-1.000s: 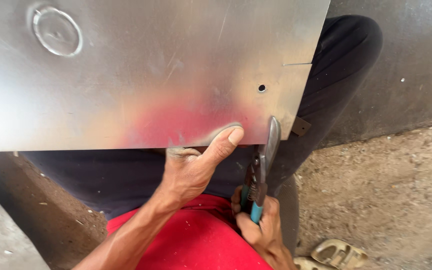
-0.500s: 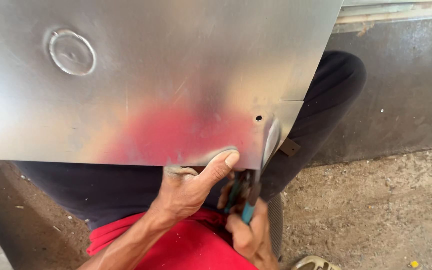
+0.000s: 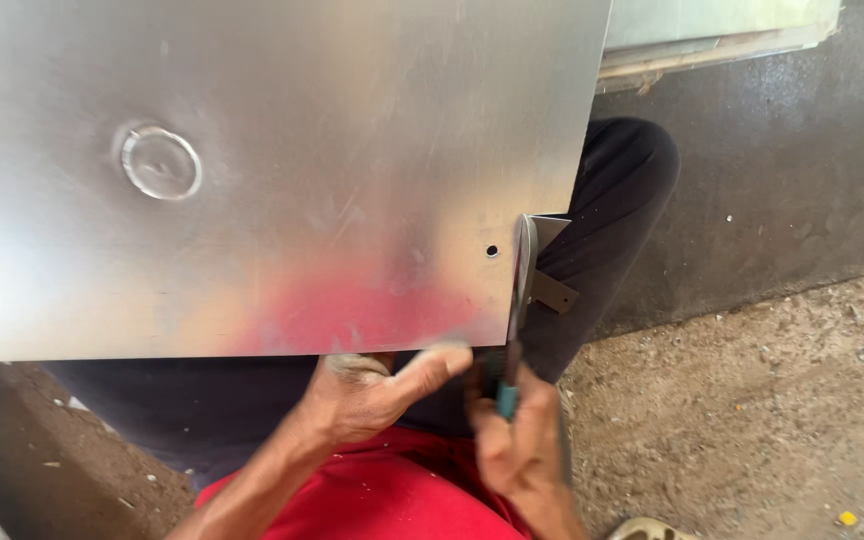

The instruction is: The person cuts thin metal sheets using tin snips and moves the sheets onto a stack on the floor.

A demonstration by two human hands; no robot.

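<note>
Large metal sheet (image 3: 282, 170) is lying across the person's lap, its near edge facing the body, a pressed ring mark (image 3: 160, 162) toward its far left and a small drilled hole (image 3: 492, 250) near the right edge.

Right hand (image 3: 517, 445) is wrapping closed around the teal-handled tin snips (image 3: 518, 300); fingers are gripping the handles fully. The blades are standing upright along the sheet's right edge, now reaching past the level of the hole. A second ago the tips were sitting lower, close to the near right corner, so the cut is advancing away from the body along that edge.

A narrow offcut strip (image 3: 550, 262) is peeling outward to the right of the blades, bent and partly free, where before the edge was almost whole.

Left hand (image 3: 367, 395) is pressing against the sheet's near edge, thumb stretched along it toward the snips, fingers curled underneath and mostly hidden, so a full grip is likely but not certain. It is keeping the same post as before, steadying the sheet.

The sheet itself has shifted leftward and nearer in view.

Below: red shirt (image 3: 352, 500), dark trousers (image 3: 622, 190), gritty dirt floor (image 3: 772, 400) at right, part of a sandal (image 3: 652, 528) at the bottom edge.
</note>
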